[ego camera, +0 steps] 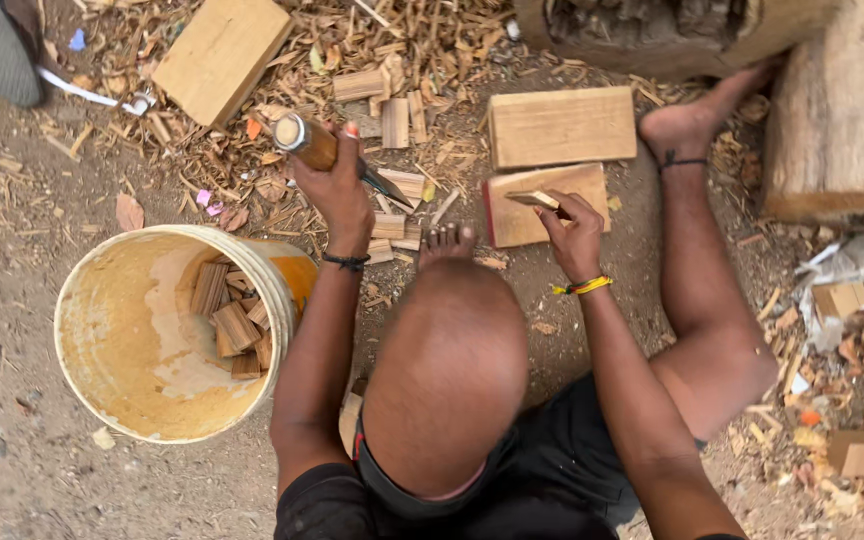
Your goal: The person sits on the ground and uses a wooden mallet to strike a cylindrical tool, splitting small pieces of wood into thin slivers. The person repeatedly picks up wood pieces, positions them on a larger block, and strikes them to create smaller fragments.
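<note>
We sit on bare dirt ground (pixel 12 330) strewn with wood chips (pixel 252 170). Our left hand (pixel 337 185) grips a knife (pixel 327 152); our right hand (pixel 574 235) pinches a wood strip (pixel 535 199) on a block (pixel 542 215).

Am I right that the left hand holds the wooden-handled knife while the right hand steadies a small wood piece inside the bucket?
Not quite: the head view shows the right hand steadying the small wood piece on the flat wooden block, not in the bucket. The left hand does hold the knife.
</note>
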